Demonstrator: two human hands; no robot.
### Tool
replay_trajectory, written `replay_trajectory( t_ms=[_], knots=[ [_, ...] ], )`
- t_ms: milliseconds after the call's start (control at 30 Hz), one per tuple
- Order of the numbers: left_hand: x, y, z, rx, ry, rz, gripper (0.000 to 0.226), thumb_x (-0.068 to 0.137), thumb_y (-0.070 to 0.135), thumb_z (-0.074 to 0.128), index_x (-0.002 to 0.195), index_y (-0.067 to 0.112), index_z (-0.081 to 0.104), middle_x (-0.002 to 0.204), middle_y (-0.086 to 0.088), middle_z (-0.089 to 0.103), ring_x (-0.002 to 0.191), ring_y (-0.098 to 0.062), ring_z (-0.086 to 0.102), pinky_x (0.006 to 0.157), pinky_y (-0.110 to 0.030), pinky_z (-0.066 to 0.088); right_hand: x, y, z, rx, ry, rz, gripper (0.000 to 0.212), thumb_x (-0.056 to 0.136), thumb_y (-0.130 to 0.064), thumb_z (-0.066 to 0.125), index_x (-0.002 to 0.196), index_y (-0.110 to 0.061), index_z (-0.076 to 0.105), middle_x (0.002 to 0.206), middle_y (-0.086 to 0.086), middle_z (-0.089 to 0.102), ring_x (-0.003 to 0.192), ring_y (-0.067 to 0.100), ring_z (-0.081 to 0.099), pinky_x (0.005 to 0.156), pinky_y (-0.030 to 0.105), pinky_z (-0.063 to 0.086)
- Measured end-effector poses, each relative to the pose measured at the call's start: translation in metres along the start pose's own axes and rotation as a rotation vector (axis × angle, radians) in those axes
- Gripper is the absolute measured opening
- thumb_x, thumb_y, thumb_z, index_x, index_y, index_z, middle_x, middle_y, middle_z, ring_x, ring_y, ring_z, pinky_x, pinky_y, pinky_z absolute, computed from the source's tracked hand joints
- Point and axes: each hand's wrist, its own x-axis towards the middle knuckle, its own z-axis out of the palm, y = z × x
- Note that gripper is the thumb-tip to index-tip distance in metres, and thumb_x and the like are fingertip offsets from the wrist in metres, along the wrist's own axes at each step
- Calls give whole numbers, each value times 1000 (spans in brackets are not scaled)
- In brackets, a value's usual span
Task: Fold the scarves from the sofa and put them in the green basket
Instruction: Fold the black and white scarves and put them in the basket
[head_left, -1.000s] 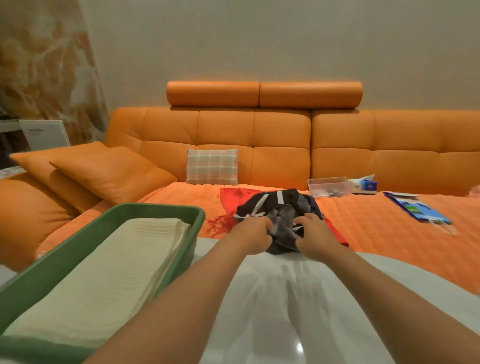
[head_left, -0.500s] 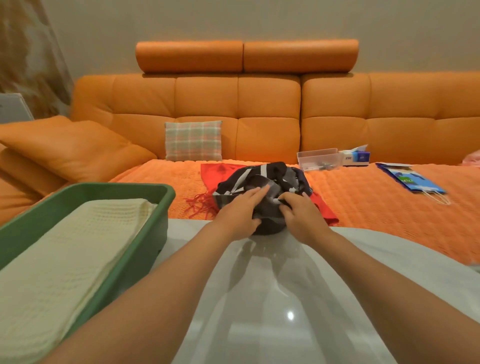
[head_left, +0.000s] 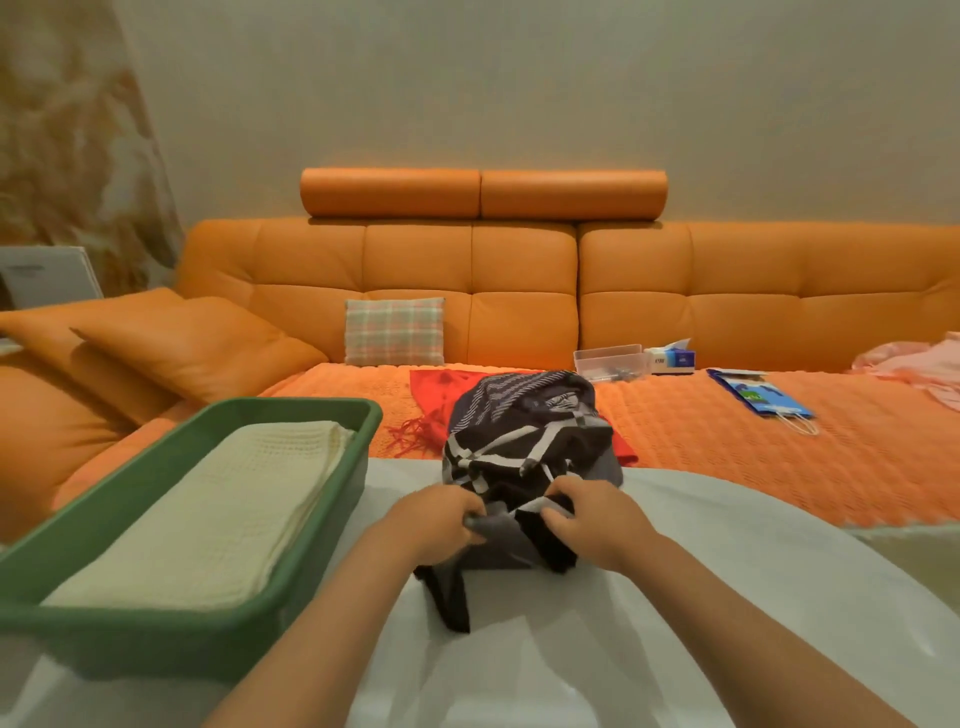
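- Head view: my left hand (head_left: 436, 525) and right hand (head_left: 597, 525) sat side by side, each pinching the near edge of the dark striped scarf (head_left: 519, 447). It lay bunched on the white table (head_left: 675, 597), its heap running away from me.
- The green basket (head_left: 156, 634) lay to the left, nearer my left hand.
- A red scarf (head_left: 431, 389) lay on the sofa (head_left: 467, 291), under the heap's far end.

Warm, fairly dim indoor light with a strong orange cast overall. Light on the wall (head_left: 519, 78) is even, darkening toward the corners. The glossy white tabletop (head_left: 727, 597) carries soft, diffuse shadows and a faint sheen at lower right. Wide-angle lens bows the sofa (head_left: 519, 270) back toward the frame edges. Detail is soft throughout and slightly smeared.
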Motion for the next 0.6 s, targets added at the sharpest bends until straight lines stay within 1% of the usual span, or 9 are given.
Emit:
replay_trajectory(
  t_ms=[133,233,300,367,433,467,500,533,600],
  knots=[
    [-47,2,9,33,-200,-56,12,87,33,69,96,25,68,87,2,59,82,-19,55,64,-26,39,-36,-16,10,-35,-140,170,32,96,-44,44,112,-25,63,102,-2,65,91,17,61,78,33,53],
    [-69,-2,5,56,-268,-86,13,83,37,72,87,28,64,81,5,59,78,-17,56,59,-25,38,-60,-23,19,-5,-165,288,28,97,-37,41,105,-21,61,99,-1,61,91,20,58,75,34,49],
    [-79,-5,2,16,-249,-88,13,82,38,73,85,28,65,78,9,59,78,-15,57,62,-25,40,-73,-27,23,25,-230,338,27,97,-32,40,107,-17,61,104,3,62,95,22,59,75,33,46],
    [-90,-7,-1,-16,-235,-97,13,83,38,72,87,27,68,81,9,61,81,-15,58,64,-25,41,-81,-30,18,17,-380,349,31,98,-30,42,110,-10,63,103,6,63,98,24,62,80,34,48],
    [-100,-6,-4,-23,-283,-123,17,81,38,73,95,28,70,93,10,64,89,-13,60,71,-24,46,-88,-35,3,-59,-518,323,36,98,-35,45,109,-8,67,100,8,66,95,22,63,83,33,49],
    [-104,-4,-4,-45,-308,-136,24,80,39,73,102,29,71,100,11,65,95,-12,61,78,-25,49,-91,-39,-3,-104,-531,304,36,96,-37,47,107,-10,68,101,7,67,93,21,63,83,33,49],
    [-106,-1,-4,-83,-314,-140,32,78,42,73,108,31,71,105,12,65,99,-10,61,86,-27,51,-93,-43,-8,-152,-484,280,35,94,-40,48,106,-13,68,102,5,67,94,21,63,83,34,49],
    [-107,4,-2,-135,-303,-136,36,78,47,71,110,32,71,108,13,65,101,-9,62,93,-30,51,-95,-48,-12,-205,-380,246,35,92,-43,48,108,-17,67,105,3,67,98,22,63,85,36,51],
    [-107,17,5,-212,-264,-114,43,77,60,66,112,34,68,110,12,65,100,-8,62,96,-33,50,-100,-59,-12,-224,-141,167,37,91,-51,46,113,-26,61,112,-1,64,104,22,61,87,37,49]
  ],
)
